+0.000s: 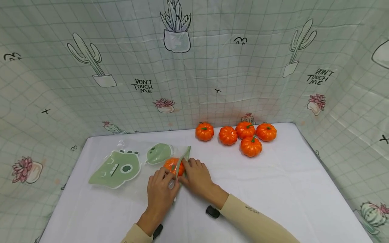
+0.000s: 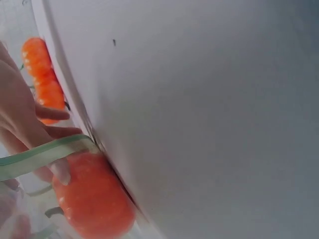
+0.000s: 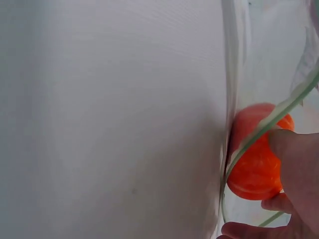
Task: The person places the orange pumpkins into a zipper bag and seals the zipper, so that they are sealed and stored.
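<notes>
1. While your left hand point(image 1: 159, 189) appears to pinch the near end of the green rim point(image 1: 184, 156) of the clear printed bag point(image 1: 121, 179), one digit of your right hand point(image 1: 199, 179) reaches within that rim; its other fingers lie outside, fairly straight, and whether they grip cannot be told.
2. Between your two sets of fingers sits the small orange pumpkin point(image 1: 171, 164), at the bag's mouth, partly behind film and touched by that right digit.
3. Left of your fingers, the rest of the bag lies flat on the white worktop point(image 1: 288, 192).
4. Beyond and right of your right fingers, well apart, five loose pumpkins point(image 1: 251, 146) stand near the far edge.
5. Your step in hand looks like working this pumpkin inside; the next move likely calls for a steady left hold on the rim and a gentle right-hand push leftward, deeper into the bag.
</notes>
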`<state>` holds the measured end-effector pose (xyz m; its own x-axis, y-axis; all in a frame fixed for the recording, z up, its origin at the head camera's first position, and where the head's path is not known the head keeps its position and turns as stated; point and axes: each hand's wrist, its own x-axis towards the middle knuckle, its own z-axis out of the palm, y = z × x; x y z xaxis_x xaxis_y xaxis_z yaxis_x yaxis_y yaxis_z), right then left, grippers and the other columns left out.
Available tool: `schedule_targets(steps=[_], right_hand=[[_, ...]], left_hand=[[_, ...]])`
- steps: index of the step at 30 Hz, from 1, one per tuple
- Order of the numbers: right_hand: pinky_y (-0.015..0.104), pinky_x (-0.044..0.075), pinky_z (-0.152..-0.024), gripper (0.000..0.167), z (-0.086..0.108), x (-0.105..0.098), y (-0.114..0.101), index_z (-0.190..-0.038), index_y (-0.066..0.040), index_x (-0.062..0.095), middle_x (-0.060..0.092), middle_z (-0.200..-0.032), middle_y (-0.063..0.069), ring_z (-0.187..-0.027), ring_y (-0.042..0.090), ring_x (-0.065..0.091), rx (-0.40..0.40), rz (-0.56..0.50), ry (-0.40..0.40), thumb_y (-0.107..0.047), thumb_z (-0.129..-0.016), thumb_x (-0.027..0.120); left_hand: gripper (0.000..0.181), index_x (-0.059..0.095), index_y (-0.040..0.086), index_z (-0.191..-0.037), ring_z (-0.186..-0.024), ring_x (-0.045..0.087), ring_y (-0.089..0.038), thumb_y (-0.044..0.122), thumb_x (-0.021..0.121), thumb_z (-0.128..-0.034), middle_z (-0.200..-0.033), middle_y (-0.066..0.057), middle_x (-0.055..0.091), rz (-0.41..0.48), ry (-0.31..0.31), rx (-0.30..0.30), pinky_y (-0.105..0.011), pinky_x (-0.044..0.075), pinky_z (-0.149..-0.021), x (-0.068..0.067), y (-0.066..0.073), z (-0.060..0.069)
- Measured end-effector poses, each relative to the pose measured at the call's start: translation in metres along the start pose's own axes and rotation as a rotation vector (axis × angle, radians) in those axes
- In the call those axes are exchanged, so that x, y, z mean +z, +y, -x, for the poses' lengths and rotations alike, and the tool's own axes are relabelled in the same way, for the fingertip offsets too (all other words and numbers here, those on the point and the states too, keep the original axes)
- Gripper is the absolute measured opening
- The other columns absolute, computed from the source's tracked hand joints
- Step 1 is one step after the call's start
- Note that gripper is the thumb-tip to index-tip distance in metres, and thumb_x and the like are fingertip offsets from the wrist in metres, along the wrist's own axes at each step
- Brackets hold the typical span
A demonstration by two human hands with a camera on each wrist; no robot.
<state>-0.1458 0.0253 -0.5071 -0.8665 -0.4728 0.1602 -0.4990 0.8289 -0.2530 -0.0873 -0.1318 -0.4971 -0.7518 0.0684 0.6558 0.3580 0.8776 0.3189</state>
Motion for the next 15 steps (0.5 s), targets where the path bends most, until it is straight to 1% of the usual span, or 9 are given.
schedule_targets(steps=[3,6,12,15], right_hand=[[0.046,0.054,-0.094,0.071,-0.001,0.000,0.000,-0.150,-0.004,0.055,0.063,-0.129,0.018,-0.113,0.034,0.062,0.015,0.001,-0.014,-0.049,-0.098,0.072],[0.047,0.055,-0.093,0.073,0.002,-0.004,0.005,-0.152,-0.004,0.053,0.063,-0.129,0.019,-0.114,0.035,0.063,0.028,-0.014,-0.012,-0.049,-0.098,0.072],[0.051,0.054,-0.096,0.073,0.016,-0.018,0.025,-0.153,-0.003,0.051,0.062,-0.132,0.020,-0.118,0.038,0.062,0.067,-0.061,-0.008,-0.045,-0.098,0.074],[0.053,0.053,-0.098,0.072,0.022,-0.028,0.036,-0.152,-0.003,0.052,0.062,-0.134,0.021,-0.120,0.039,0.061,0.092,-0.072,0.005,-0.044,-0.097,0.075]], left_hand=[[0.019,0.071,0.011,-0.077,-0.075,0.056,-0.021,0.003,0.087,-0.0724,-0.087,-0.004,0.057,-0.003,-0.015,-0.012,-0.036,0.043,-0.065,0.001,-0.001,0.000],[0.019,0.071,0.012,-0.078,-0.076,0.057,-0.021,0.004,0.088,-0.0730,-0.087,-0.003,0.057,-0.003,-0.034,-0.021,-0.036,0.044,-0.065,0.001,-0.001,0.001],[0.018,0.072,0.011,-0.077,-0.076,0.057,-0.022,0.001,0.086,-0.0703,-0.087,-0.004,0.058,-0.008,-0.036,-0.015,-0.038,0.045,-0.065,0.001,-0.002,0.001],[0.018,0.072,0.011,-0.078,-0.077,0.058,-0.022,0.001,0.086,-0.0706,-0.088,-0.003,0.058,-0.010,-0.058,-0.038,-0.038,0.046,-0.067,0.000,-0.001,0.000]])
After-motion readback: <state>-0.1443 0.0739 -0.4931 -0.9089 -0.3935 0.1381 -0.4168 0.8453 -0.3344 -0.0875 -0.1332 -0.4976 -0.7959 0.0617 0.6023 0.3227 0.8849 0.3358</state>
